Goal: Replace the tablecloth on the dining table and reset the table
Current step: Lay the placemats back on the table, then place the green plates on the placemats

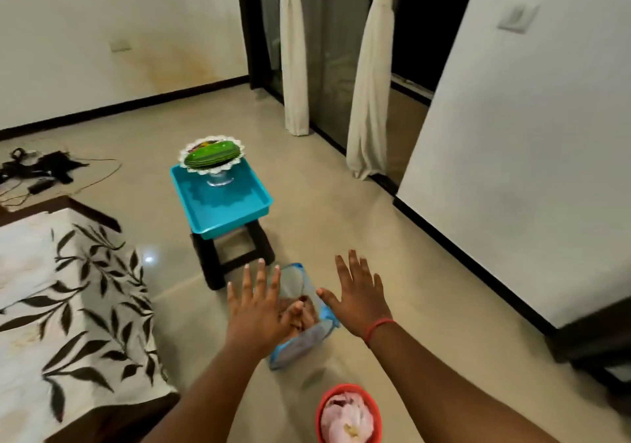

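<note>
Closest in, at the bottom edge, there's a red bowl (348, 415) on the floor (392, 238) with something pale and crumpled in it. Just past that, both hands are stretched out with fingers spread wide, holding nothing: left hand (257, 309) and right hand (358, 297), which has a red thread on the wrist. Between and below them sits a clear blue-rimmed container (300, 323) on the floor with brownish stuff inside, can't tell what. Off to the left is the counter (112, 412) with a white tablecloth (68, 306) printed in dark leaves draped over it. Further on, a black stool (232, 255) carries a turquoise tray (222, 203), and on the tray's far end stands a glass pedestal dish (211, 156) stacked with green plates (211, 154). Cables (41, 169) lie tangled by the far wall, with white curtains (368, 67) beyond.
</note>
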Motion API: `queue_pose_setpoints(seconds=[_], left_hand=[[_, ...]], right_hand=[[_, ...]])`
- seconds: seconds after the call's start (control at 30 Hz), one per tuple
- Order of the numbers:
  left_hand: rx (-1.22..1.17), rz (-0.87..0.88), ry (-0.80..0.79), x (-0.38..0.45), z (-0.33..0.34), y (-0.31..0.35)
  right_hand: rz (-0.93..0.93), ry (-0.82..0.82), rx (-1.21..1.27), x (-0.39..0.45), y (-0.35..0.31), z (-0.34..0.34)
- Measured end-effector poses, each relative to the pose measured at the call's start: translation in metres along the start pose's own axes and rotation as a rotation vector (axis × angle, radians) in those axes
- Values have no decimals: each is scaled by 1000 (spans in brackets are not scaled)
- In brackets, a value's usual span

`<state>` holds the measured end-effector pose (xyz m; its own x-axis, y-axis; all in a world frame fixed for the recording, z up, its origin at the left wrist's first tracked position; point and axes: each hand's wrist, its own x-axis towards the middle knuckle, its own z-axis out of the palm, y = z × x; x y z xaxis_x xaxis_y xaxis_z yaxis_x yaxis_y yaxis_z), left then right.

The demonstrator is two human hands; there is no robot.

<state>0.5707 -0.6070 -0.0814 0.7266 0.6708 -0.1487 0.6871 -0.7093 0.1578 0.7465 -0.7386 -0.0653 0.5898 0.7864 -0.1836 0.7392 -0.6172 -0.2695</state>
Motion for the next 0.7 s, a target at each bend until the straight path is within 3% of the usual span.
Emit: queue_pose_setpoints(seconds=[0.37, 0.7], left_hand=[[7, 210, -88, 34, 46, 210], [62, 252, -178, 151, 87, 287]], right_hand=[[224, 0, 64, -56, 203, -23], [299, -49, 88, 30, 308, -38]])
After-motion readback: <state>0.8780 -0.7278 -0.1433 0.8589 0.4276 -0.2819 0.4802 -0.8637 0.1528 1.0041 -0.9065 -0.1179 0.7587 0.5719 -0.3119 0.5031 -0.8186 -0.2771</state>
